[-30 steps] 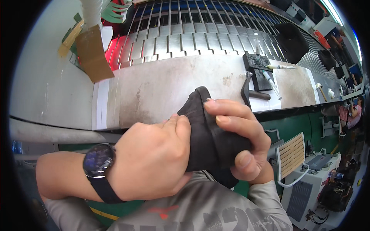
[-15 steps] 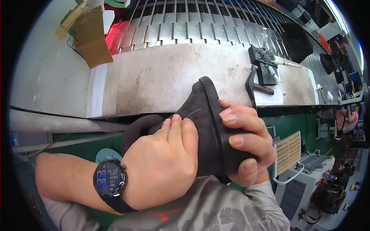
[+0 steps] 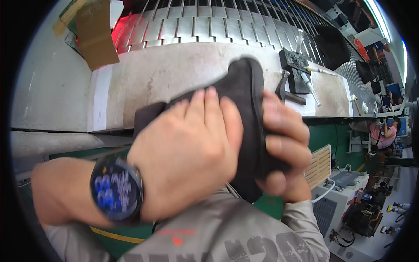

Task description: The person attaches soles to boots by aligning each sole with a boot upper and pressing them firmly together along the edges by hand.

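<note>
A dark boot (image 3: 249, 115) is held up in front of my body, its toe pointing away over the near edge of the worktable. My right hand (image 3: 288, 139) wraps round the sole side from the right, closed on it. Across the upper lies my left hand (image 3: 187, 153), its fingers stretched out and pressed flat on the dark material. A watch (image 3: 117, 187) sits on my left wrist. Motion smears both hands and the boot's toe. The shaft is partly hidden behind my left hand.
On the worktable (image 3: 139, 83), a hammer (image 3: 295, 98) lies beside a black block (image 3: 289, 57) holding syringes (image 3: 310, 89). A slatted metal conveyor (image 3: 205, 28) runs behind. Cardboard (image 3: 97, 37) stands at the far left. A slatted wooden seat (image 3: 320, 166) and machinery are at right.
The boot and both hands have shifted slightly; its toe now reaches farther up and right. My left hand has slid up and right along the upper. My right hand keeps its grip.
</note>
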The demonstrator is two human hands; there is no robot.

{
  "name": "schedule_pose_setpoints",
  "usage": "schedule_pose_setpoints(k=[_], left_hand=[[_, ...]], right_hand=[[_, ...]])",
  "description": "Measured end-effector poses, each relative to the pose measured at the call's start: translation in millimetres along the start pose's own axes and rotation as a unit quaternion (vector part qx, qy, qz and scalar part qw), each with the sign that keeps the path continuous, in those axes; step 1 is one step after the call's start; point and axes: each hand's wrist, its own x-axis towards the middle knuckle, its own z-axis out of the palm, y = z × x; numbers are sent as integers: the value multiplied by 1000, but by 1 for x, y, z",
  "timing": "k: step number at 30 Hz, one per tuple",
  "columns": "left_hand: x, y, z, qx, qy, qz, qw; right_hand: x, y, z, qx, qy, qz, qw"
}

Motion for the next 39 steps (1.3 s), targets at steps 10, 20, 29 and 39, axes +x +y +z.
schedule_pose_setpoints(k=[10, 20, 29, 39], left_hand=[[-40, 36, 128, -110, 146, -43, 982], [1, 34, 144, -217, 87, -103, 967], [43, -62, 139, -351, -16, -91, 932], [41, -50, 161, -326, 96, -112, 934]], right_hand=[[-104, 1, 35, -129, -15, 182, 975], [-60, 29, 16, 18, 144, 432, 890], [-64, 4, 63, -24, 277, 473, 836], [-1, 63, -57, -350, -331, 9, 876]])
